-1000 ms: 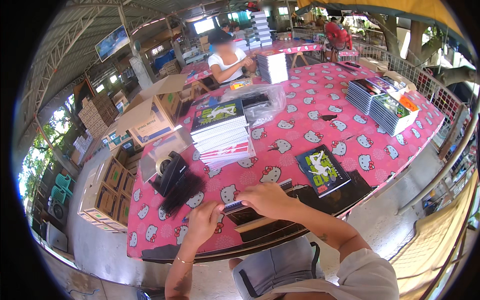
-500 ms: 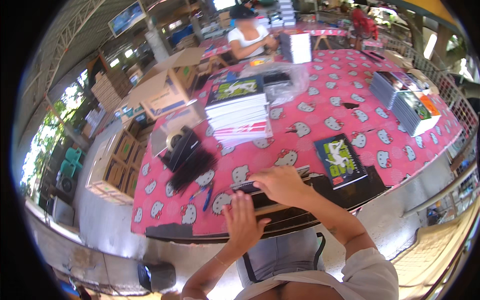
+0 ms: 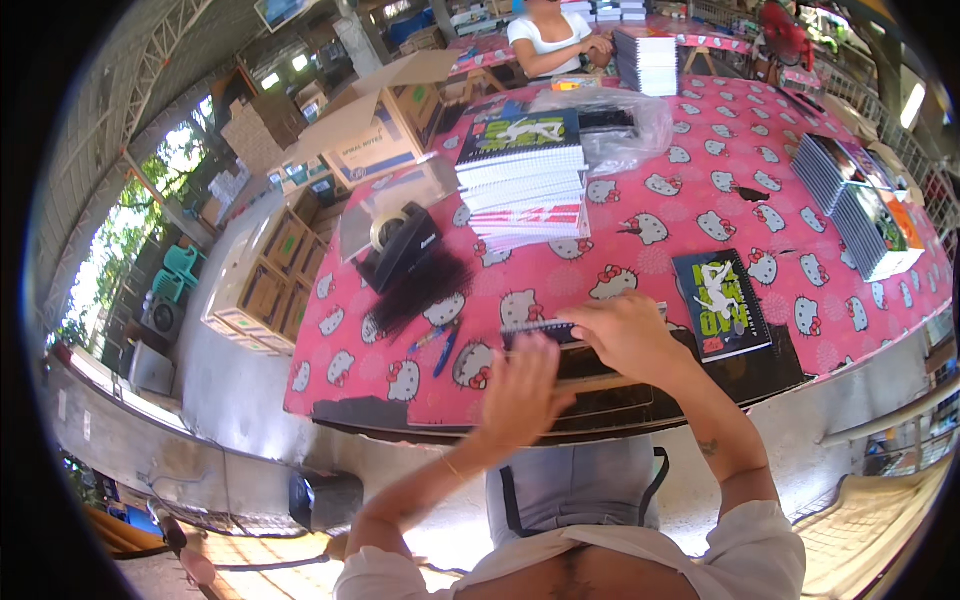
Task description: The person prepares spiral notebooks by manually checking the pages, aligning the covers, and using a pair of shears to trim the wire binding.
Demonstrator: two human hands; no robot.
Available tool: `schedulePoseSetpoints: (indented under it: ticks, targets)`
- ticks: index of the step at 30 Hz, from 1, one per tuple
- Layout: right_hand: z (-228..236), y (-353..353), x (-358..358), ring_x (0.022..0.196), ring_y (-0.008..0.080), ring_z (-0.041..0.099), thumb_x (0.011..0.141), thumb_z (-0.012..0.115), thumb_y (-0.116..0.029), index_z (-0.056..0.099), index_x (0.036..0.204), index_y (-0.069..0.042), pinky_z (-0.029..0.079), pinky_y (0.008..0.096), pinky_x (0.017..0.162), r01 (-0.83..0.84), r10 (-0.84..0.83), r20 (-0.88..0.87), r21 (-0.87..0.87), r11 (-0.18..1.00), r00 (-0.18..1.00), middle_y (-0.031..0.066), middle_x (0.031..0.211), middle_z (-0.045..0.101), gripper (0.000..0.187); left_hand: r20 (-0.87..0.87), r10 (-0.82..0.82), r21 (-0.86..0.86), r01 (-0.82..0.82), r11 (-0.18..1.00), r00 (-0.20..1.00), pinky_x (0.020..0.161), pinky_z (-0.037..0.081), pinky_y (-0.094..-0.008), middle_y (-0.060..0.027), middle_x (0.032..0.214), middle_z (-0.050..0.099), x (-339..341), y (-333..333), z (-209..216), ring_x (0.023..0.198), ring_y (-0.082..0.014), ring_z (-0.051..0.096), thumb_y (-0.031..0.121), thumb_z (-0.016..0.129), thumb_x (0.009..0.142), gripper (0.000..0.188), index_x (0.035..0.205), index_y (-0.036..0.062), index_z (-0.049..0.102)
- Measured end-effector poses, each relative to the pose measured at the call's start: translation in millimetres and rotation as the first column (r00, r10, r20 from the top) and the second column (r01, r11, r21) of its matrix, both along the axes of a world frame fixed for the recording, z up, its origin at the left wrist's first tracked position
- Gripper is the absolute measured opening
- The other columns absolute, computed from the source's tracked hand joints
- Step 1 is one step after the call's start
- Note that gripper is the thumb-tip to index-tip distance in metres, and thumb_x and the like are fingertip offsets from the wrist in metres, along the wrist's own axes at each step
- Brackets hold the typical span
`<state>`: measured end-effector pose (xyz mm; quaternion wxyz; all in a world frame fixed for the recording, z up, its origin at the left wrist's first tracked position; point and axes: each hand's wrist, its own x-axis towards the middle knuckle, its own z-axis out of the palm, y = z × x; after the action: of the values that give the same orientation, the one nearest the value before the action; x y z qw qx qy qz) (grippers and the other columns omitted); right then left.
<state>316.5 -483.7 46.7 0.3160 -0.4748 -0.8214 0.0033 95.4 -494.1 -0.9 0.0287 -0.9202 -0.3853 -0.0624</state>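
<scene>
Spiral-bound notebook (image 3: 540, 328), grasped by right hand (image 3: 632, 337), just beyond left hand (image 3: 522, 392) (blurred, fingers spread)

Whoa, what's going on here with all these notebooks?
Someone's hands are busy at a pink table. The right hand is on a narrow, dark spiral-bound thing. The left hand is open near it, a bit blurry. One notebook lies to the right, a stack of notebooks stands farther back, and another person is across the table.
</scene>
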Motion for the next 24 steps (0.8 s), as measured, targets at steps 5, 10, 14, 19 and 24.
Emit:
schedulePoseSetpoints:
  ticks: [5, 10, 14, 19, 24]
  targets:
    - [5.0, 2.5, -3.4, 0.077, 0.0308, 0.070, 0.090, 0.069, -0.021, 0.071, 0.111, -0.015, 0.051, 0.0452, 0.071, -0.044, 0.046, 0.018, -0.061, 0.997, 0.999, 0.0073, 0.084, 0.072, 0.022, 0.168, 0.085, 0.550, -0.165, 0.819, 0.982, 0.117, 0.024, -0.0621, -0.0273, 0.156, 0.042, 10.7, 68.0, 44.4, 0.147, -0.0395, 0.038, 0.057, 0.066, 0.088, 0.091, 0.149, -0.0052, 0.042]
    - [8.8, 0.8, -1.1, 0.071, 0.0334, 0.070, 0.091, 0.070, -0.024, 0.064, 0.121, -0.014, 0.051, 0.0449, 0.071, 0.018, -0.017, 0.019, -0.065, 0.998, 1.000, 0.0090, 0.079, 0.072, 0.032, 0.122, -0.187, 0.223, 0.157, 0.962, 0.975, 0.122, 0.015, -0.0620, -0.0312, 0.158, 0.036, 4.3, 8.1, -8.5, 0.151, -0.0448, 0.028, 0.047, 0.051, 0.101, 0.076, 0.150, -0.0089, 0.037]
    - [14.3, -17.2, 9.5, 0.116, 0.0304, 0.064, 0.080, 0.082, -0.025, 0.054, 0.139, -0.016, 0.044, 0.0503, 0.098, 0.070, -0.069, -0.019, 0.080, 0.994, 0.997, 0.0103, 0.123, 0.068, 0.066, 0.157, -0.014, 0.439, -0.057, 0.896, 0.987, 0.119, 0.018, -0.0634, -0.0306, 0.157, 0.038, 18.0, 33.1, 15.4, 0.152, -0.0409, 0.031, 0.054, 0.056, 0.097, 0.082, 0.149, -0.0065, 0.041]
    - [-42.1, -21.5, 59.5, 0.124, 0.0214, 0.059, 0.079, 0.085, -0.007, 0.056, 0.140, -0.007, 0.046, 0.0391, 0.103, -0.298, -0.001, -0.834, -0.199, 0.934, 0.552, 0.0099, 0.134, 0.065, 0.068, 0.227, -0.127, 0.066, 0.114, 0.991, 0.966, 0.118, 0.025, -0.0604, -0.0235, 0.147, 0.051, 9.5, 30.1, 48.8, 0.137, -0.0370, 0.049, 0.030, 0.063, 0.098, 0.050, 0.138, 0.0014, 0.054]
    - [-69.4, -7.8, 24.6, 0.085, 0.0075, 0.068, 0.090, 0.077, 0.000, 0.075, 0.110, 0.000, 0.053, 0.0223, 0.076, -0.321, -0.064, -0.937, -0.181, 0.929, 0.343, 0.0040, 0.097, 0.074, 0.020, 0.254, -0.143, 0.298, 0.063, 0.952, 0.957, 0.115, 0.026, -0.0646, -0.0202, 0.141, 0.055, 11.1, 46.7, 59.1, 0.128, -0.0376, 0.055, 0.036, 0.067, 0.094, 0.050, 0.131, 0.0035, 0.059]
